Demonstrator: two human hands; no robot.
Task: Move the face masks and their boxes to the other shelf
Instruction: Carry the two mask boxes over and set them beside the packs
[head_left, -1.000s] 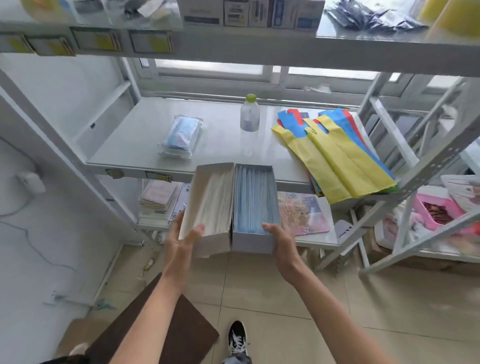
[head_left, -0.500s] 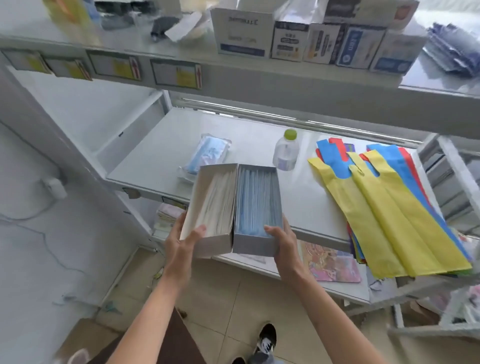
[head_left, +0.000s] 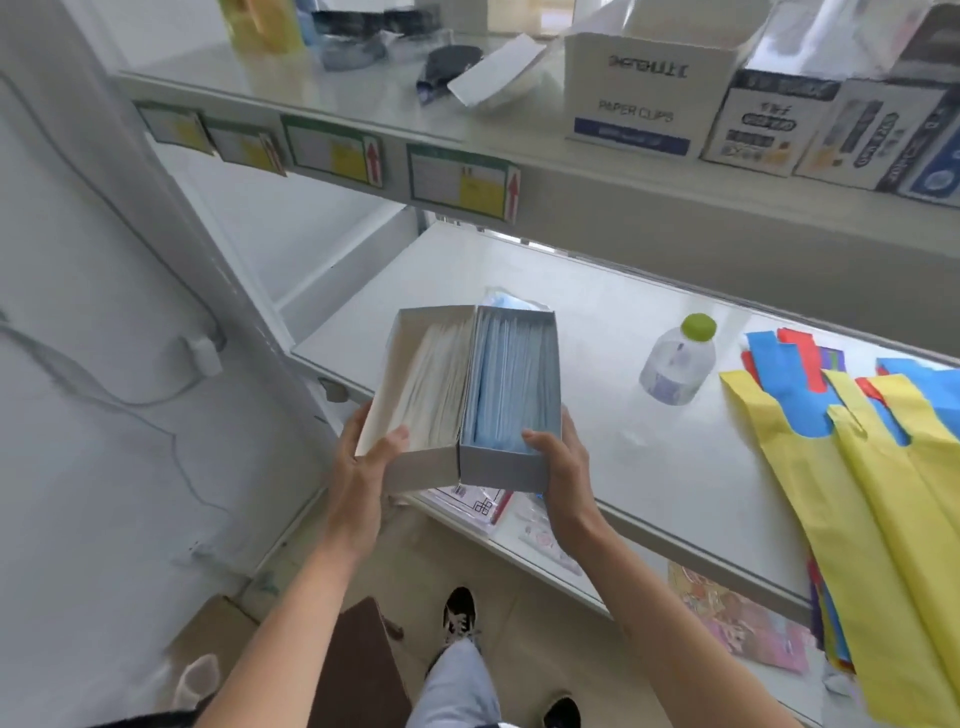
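Two open mask boxes are held side by side in front of the middle shelf (head_left: 597, 467). The left box (head_left: 415, 470) is filled with white masks, the right box (head_left: 501, 470) with blue masks. My left hand (head_left: 366, 462) grips the near left corner of the white-mask box, thumb over its rim. My right hand (head_left: 563, 467) grips the near right corner of the blue-mask box, thumb on the masks. A plastic-wrapped pack of blue masks (head_left: 506, 301) lies on the shelf behind the boxes, mostly hidden by them.
A green-capped bottle (head_left: 678, 366) and yellow, blue and red bags (head_left: 883, 457) lie on the middle shelf to the right. The upper shelf (head_left: 571, 187) carries a paper clips box (head_left: 639, 98) and other cartons. Books sit on the lower shelf. A brown board lies on the floor.
The view has tilted up and moved closer to the shelving; the upper shelf now shows fully. Both hands keep the same grip on the two boxes, which have risen relative to the middle shelf.
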